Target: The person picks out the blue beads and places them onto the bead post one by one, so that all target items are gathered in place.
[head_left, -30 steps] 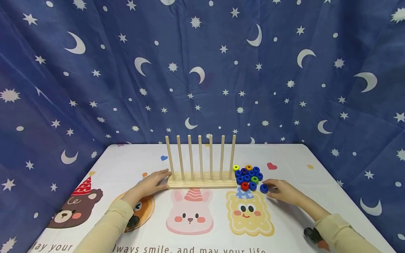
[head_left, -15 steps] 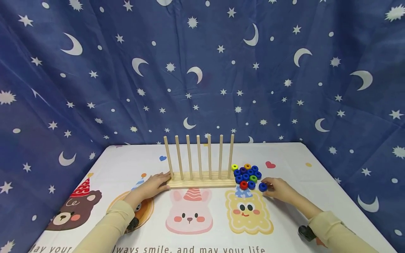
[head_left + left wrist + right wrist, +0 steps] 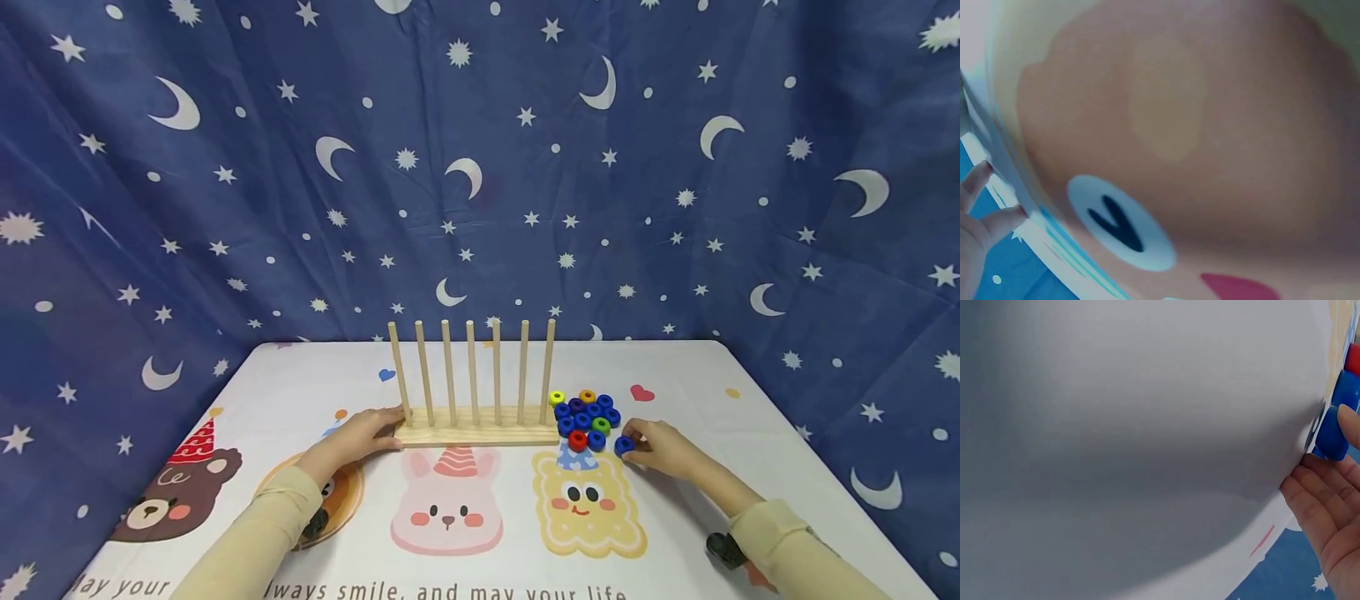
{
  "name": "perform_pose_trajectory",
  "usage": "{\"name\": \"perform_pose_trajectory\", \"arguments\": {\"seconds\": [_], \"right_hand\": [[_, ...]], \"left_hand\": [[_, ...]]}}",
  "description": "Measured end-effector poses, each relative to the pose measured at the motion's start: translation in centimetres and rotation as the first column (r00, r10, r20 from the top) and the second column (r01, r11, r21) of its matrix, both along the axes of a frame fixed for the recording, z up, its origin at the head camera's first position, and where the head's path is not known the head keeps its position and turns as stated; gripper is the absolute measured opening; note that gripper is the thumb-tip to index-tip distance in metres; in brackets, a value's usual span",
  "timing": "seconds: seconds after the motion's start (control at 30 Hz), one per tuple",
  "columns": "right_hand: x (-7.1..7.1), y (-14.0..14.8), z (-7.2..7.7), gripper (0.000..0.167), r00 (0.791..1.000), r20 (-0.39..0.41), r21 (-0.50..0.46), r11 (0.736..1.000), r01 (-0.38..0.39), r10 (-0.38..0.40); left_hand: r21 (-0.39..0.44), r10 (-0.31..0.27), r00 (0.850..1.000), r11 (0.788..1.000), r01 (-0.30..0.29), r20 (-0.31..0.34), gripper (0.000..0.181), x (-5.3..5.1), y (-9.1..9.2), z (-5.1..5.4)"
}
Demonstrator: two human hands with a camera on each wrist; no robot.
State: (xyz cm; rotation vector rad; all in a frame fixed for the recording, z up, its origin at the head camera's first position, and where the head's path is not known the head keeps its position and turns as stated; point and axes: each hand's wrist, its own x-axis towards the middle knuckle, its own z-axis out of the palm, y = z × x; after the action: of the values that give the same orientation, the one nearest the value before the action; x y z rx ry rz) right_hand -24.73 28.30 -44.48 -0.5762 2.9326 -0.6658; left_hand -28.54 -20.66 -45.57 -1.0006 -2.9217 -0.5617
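Observation:
A wooden peg rack [image 3: 480, 435] with several upright dowels stands on the table. My left hand [image 3: 356, 437] holds its left end, thumb near the front corner and fingers toward the back. In the left wrist view, only part of the left hand [image 3: 985, 231] shows. Beside the rack's right end lies a cluster of ring beads [image 3: 582, 421], mostly blue, with red, green, orange, purple and yellow ones. At its near right edge, my right hand [image 3: 663, 450] pinches a blue bead [image 3: 623, 446]. The right wrist view shows that blue bead [image 3: 1333, 436] tilted between thumb and fingers.
A white printed cloth [image 3: 517, 575] with cartoon animals covers the table. Behind and at both sides hangs a dark blue curtain [image 3: 510, 242] with moons and stars. Dark wrist devices [image 3: 724, 550] sit at the sleeves.
My right hand has closed in on the nearest blue bead, and the bead now tilts in its fingers. The left hand stays at the rack's end. The head view shifts slightly.

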Motion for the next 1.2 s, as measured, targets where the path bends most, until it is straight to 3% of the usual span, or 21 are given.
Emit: {"name": "perform_pose_trajectory", "arguments": {"seconds": [0.23,0.4,0.6,0.8,1.0,1.2], "right_hand": [[0.3,-0.1,-0.1,0.021,0.997,0.019,0.019,0.997,-0.069,0.069],[0.5,0.5,0.1,0.021,0.996,0.026,-0.010,0.996,-0.084,0.084],[0.4,1.3,0.2,0.022,0.992,0.037,-0.042,0.992,-0.119,0.120],[0.2,1.7,0.7,0.023,0.995,0.050,-0.089,0.992,-0.085,0.089],[-0.2,1.2,1.0,0.024,0.995,-0.046,-0.046,0.995,-0.092,0.090],[-0.1,-0.3,1.7,0.024,0.990,-0.095,-0.028,0.994,-0.107,0.104]], "left_hand": [[-0.010,0.053,0.997,0.999,-0.053,0.049,0.068,0.2,-0.2,-0.2],[-0.009,0.042,0.998,0.999,-0.042,0.044,0.069,-0.3,0.2,-0.2],[-0.028,0.044,0.995,0.999,-0.042,0.085,0.071,-0.7,0.7,-0.1],[-0.007,0.044,0.998,0.999,-0.043,0.052,0.067,-0.9,0.7,0.0],[-0.002,0.030,0.998,1.000,-0.029,0.062,0.065,-0.7,0.2,0.6],[0.018,-0.014,0.996,1.000,0.012,0.092,0.057,0.0,-0.4,0.2]]}}
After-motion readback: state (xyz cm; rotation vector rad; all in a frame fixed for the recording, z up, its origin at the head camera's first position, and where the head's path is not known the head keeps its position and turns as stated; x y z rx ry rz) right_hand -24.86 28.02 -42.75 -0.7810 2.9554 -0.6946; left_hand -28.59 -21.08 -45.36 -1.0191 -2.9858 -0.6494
